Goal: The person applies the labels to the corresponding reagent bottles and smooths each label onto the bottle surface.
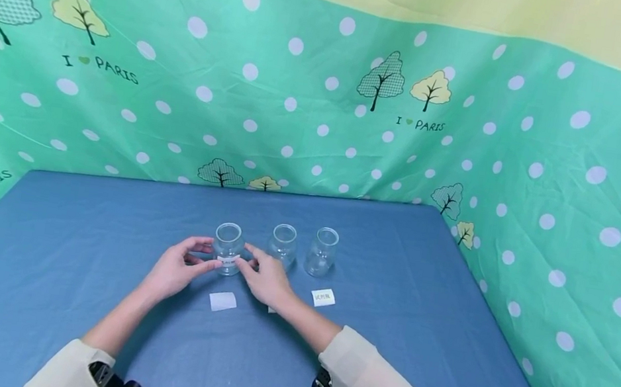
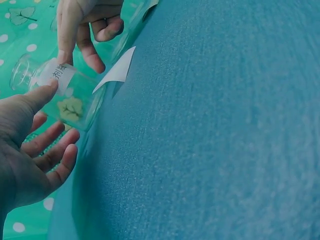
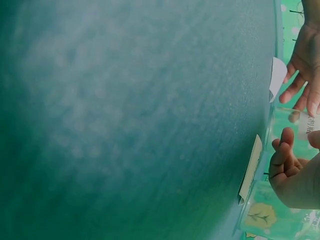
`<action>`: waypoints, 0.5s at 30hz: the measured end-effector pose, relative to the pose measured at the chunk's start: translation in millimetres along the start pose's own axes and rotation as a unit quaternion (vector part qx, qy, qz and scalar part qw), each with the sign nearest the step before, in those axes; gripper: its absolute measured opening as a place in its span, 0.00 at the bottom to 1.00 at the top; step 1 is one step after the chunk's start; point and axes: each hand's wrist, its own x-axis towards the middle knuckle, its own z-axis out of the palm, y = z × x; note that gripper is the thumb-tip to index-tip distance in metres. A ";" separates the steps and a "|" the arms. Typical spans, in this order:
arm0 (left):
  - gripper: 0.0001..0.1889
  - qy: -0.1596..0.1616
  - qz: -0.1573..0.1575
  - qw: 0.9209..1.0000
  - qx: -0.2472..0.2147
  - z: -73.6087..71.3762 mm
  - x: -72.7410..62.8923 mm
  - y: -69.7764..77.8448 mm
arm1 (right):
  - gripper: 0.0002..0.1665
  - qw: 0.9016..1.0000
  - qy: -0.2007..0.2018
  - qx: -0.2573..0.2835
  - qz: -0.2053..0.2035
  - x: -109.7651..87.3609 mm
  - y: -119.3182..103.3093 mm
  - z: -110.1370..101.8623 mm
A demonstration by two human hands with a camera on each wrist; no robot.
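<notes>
The labelled glass jar (image 1: 228,249) stands upright between the two hands, seemingly on the tabletop (image 1: 189,362), left of two other jars. From my end, I judge it light for its size, stiff and fragile, smooth enough to slip under dry fingertips; I'd take hold round the belly, from both sides, and keep pressure off the rim. Its paper label (image 2: 65,84) looks thin and easily creased, so I'd press it flat with the thumbs only. I see the left hand (image 1: 176,267) half closed about the jar's left side, thumb on the label, the lower fingers loosely bent and spread. The right hand (image 1: 269,277) holds the other side between thumb and forefinger, thumb on the label too, its remaining fingers curled in. Just in front of the jar I see a blank white slip (image 1: 223,301). Near the right hand stand the middle jar (image 1: 283,240), partly hidden by that hand, and the right-hand jar (image 1: 321,253), both clear glass and uncapped, with a printed slip (image 1: 323,298) in front of the latter. Beyond the tabletop hangs a green dotted curtain (image 1: 304,152).
</notes>
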 end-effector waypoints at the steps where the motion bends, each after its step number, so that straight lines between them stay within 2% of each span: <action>1: 0.29 0.000 0.001 1.000 0.000 0.1 -0.3 0.1 | 0.27 1.000 0.001 -0.001 -0.001 -0.1 -0.2 0.0; 10: 0.29 0.003 -0.001 1.000 -0.001 0.7 -2.3 0.7 | 0.25 1.000 0.016 0.001 -0.016 -4.6 -1.8 -2.1; 15: 0.28 0.012 -0.009 1.000 0.006 0.3 -7.7 2.2 | 0.18 0.999 0.031 0.001 -0.036 -11.3 -0.9 -6.8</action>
